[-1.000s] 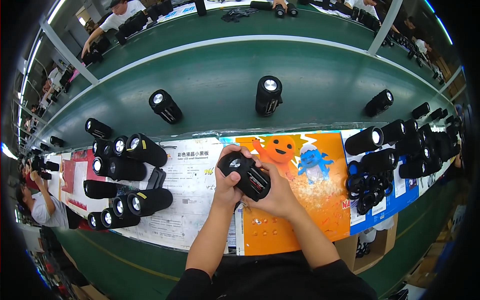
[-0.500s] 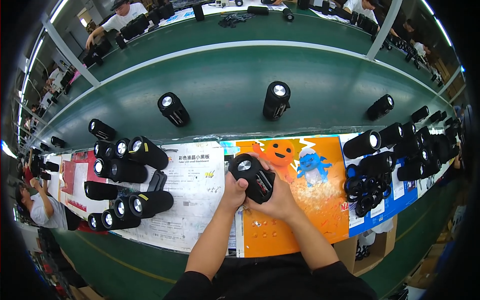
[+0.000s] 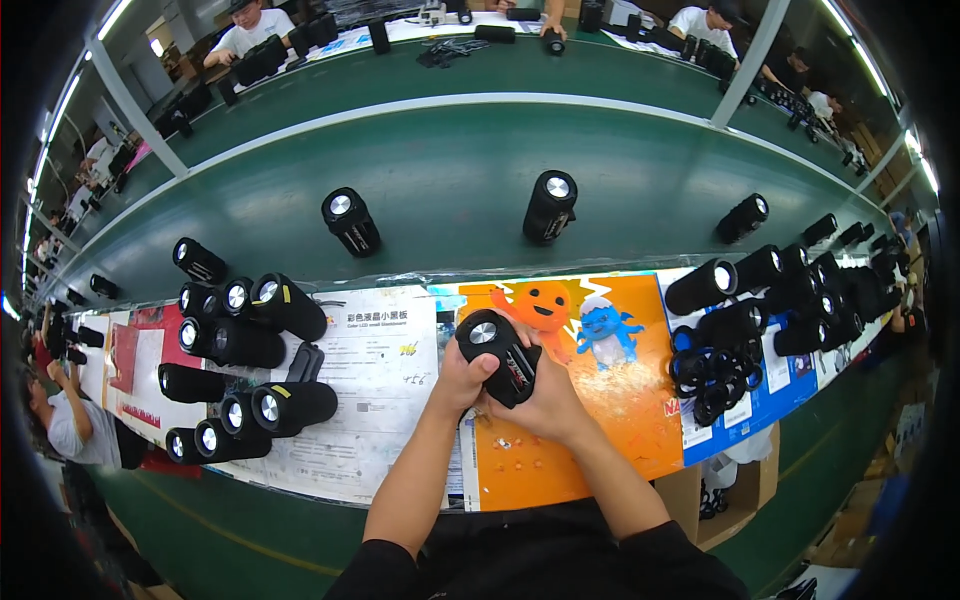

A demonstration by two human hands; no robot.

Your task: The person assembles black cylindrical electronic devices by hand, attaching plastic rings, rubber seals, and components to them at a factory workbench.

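Note:
Over the worktop, a black cylindrical speaker [image 3: 508, 372] with a shiny silver disc on its end is held in both of my hands. My left hand [image 3: 458, 380] wraps its left side, the thumb lying against the body below the disc. My right hand [image 3: 550, 398] grips the right and lower side, with its fingers partly hidden behind the speaker. The disc end points up and away from me. Beneath lies an orange printed sheet [image 3: 590, 455] with cartoon figures, beside a white printed sheet [image 3: 370, 445].
Several black speakers [image 3: 290, 408] lie at the left, with another group [image 3: 700, 288] at the right. Black and blue rings [image 3: 715, 385] are piled near the right group. Spaced speakers [image 3: 352, 222] stand on the green conveyor [image 3: 450, 200] ahead. An open carton [image 3: 755, 490] sits below the right edge.
The view has shifted slightly, and the speakers on the conveyor have moved a little rightward relative to the worktop. Both hands keep hold of the speaker. Across the conveyor, a person's hand now touches another speaker.

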